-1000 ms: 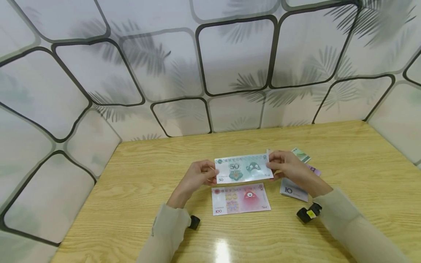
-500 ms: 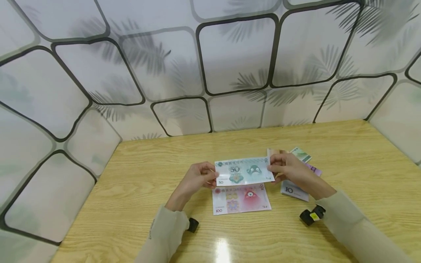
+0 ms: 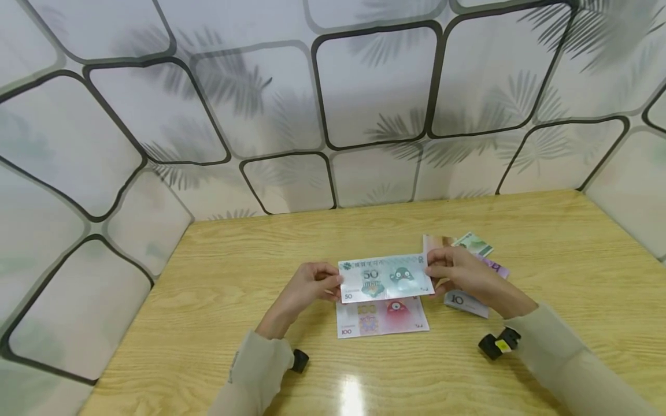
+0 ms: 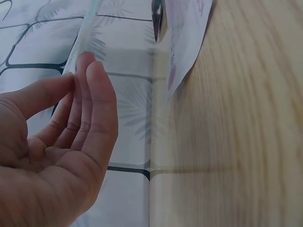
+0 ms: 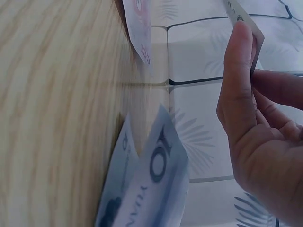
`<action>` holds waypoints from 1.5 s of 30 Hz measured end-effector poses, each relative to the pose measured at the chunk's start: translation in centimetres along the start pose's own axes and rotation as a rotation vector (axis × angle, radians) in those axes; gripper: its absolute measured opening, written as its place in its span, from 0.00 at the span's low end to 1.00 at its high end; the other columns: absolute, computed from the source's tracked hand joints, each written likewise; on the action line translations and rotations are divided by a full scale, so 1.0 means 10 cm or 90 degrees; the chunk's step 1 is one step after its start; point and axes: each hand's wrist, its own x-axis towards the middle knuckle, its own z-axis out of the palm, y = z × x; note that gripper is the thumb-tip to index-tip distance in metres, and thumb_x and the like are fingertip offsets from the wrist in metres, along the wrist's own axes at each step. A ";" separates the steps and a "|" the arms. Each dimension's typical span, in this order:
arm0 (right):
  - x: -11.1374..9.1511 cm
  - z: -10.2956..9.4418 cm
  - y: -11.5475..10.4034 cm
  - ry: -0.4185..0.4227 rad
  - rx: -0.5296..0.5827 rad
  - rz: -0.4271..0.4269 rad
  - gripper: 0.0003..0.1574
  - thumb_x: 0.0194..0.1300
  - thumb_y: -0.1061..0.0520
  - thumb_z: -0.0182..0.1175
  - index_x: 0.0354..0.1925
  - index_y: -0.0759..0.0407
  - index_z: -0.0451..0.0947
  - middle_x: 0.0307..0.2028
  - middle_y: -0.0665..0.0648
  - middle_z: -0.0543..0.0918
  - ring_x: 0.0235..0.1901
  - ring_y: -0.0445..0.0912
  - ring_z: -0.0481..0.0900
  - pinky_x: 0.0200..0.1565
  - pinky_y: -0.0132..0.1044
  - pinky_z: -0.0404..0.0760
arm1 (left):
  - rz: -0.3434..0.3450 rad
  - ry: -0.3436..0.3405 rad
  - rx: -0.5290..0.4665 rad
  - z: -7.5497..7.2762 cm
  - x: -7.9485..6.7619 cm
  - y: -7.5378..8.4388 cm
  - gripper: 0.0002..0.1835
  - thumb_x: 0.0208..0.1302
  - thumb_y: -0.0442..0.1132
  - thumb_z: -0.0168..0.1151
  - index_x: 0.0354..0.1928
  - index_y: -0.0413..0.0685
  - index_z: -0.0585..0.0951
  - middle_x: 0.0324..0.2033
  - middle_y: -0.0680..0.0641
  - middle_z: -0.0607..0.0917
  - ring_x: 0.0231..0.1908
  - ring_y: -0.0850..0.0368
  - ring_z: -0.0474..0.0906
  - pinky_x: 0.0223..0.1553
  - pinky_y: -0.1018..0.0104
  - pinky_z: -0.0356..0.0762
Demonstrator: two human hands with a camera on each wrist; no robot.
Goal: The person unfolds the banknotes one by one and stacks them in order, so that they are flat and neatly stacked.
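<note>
A green play banknote (image 3: 385, 278) marked 50 is held level between both hands in the head view. My left hand (image 3: 313, 283) pinches its left edge between thumb and fingers. My right hand (image 3: 460, 270) pinches the opposite edge the same way. A pink banknote (image 3: 382, 323) marked 100 lies nearer me, its upper part covered by the green one in this view. In the left wrist view the left hand (image 4: 71, 127) grips the green banknote (image 4: 85, 35), seen edge-on. The right wrist view has the right hand (image 5: 260, 113) holding the banknote's edge (image 5: 255, 40) above the table.
Right of the hands lies a loose group of banknotes: a grey-blue 10 note (image 3: 466, 303), a purple note (image 3: 496, 267), a green note (image 3: 474, 244) and a brownish one (image 3: 436, 241). The wooden table (image 3: 218, 323) meets a patterned curtain (image 3: 374, 92) behind.
Both hands have lowered the green banknote slightly toward me, so it now overlaps the top of the pink one. More of the brownish note shows behind the right hand.
</note>
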 end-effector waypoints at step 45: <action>0.04 0.16 0.12 -0.074 -0.100 -0.019 0.14 0.65 0.73 0.60 0.48 0.78 0.70 0.25 0.58 0.81 0.24 0.45 0.82 0.29 0.40 0.88 | -0.068 -0.137 0.095 -0.04 -0.06 -0.07 0.19 0.67 0.22 0.60 0.59 0.27 0.72 0.25 0.46 0.83 0.24 0.60 0.78 0.29 0.71 0.81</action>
